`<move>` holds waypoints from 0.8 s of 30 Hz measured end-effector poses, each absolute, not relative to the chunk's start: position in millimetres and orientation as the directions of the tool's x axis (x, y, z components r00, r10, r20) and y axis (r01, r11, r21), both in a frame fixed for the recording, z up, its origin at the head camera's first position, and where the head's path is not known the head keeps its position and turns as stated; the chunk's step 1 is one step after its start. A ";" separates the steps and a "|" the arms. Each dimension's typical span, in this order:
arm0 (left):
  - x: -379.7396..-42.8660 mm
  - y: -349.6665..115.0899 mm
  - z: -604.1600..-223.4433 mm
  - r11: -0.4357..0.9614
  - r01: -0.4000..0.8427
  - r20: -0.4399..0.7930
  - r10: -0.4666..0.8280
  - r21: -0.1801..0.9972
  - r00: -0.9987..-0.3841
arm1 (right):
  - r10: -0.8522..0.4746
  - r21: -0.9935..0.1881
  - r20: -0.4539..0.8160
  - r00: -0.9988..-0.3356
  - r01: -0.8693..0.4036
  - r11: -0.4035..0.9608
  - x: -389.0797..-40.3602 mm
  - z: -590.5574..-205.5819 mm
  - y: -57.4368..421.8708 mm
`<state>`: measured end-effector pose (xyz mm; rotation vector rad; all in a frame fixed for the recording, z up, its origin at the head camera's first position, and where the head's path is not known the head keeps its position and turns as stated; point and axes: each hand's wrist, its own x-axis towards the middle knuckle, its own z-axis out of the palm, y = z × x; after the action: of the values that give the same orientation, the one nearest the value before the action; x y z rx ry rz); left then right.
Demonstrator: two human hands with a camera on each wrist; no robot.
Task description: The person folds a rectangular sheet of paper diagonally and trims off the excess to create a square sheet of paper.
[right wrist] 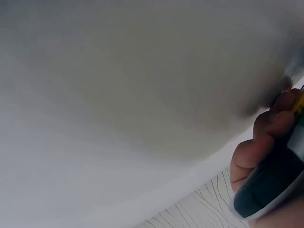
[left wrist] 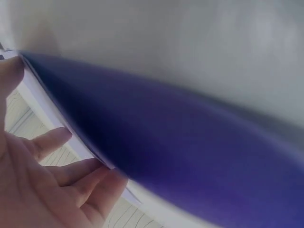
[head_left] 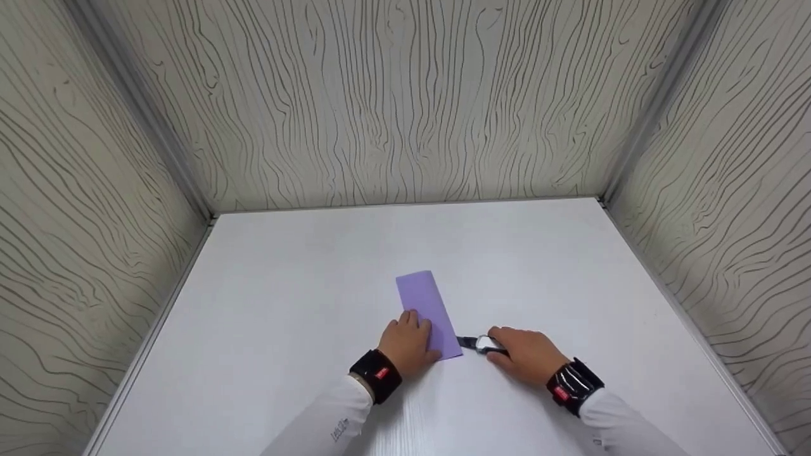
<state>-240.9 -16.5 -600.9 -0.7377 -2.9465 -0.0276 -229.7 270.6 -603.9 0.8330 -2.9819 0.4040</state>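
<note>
A folded sheet of purple paper (head_left: 426, 301) lies on the white table, its fold lines running lengthwise. My left hand (head_left: 408, 342) rests on its lower left part, fingers spread and pressing it down. The left wrist view shows the fingertips along the edge of the purple paper (left wrist: 190, 137), whose layers bow apart there. My right hand (head_left: 529, 354) grips a utility knife (head_left: 486, 344), its dark blade end right at the paper's lower right edge. In the right wrist view, fingers curl round the knife's dark handle (right wrist: 270, 183); its tip is blurred.
The white table (head_left: 304, 272) reaches back to a wood-grain patterned panel (head_left: 380, 114). Similar panels stand at the left and right, joined by grey corner posts. Black bands (head_left: 575, 385) are strapped round both wrists over white sleeves.
</note>
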 end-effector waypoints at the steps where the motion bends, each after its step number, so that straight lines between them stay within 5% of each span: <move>1: -240.7 -16.4 -600.5 0.883 0.468 0.102 0.467 -0.013 -0.878 | -0.510 -0.241 0.090 -0.856 -0.515 0.823 -230.4 -604.4 269.6; 24: -243.4 -17.1 -606.7 0.889 0.457 0.091 0.457 -0.011 -0.885 | -0.509 -0.235 0.085 -0.857 -0.513 0.825 -234.9 -598.7 258.0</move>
<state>-243.4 -17.1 -606.7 -0.7187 -2.9642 -0.0161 -234.9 258.0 -598.7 0.8353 -2.9832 0.3916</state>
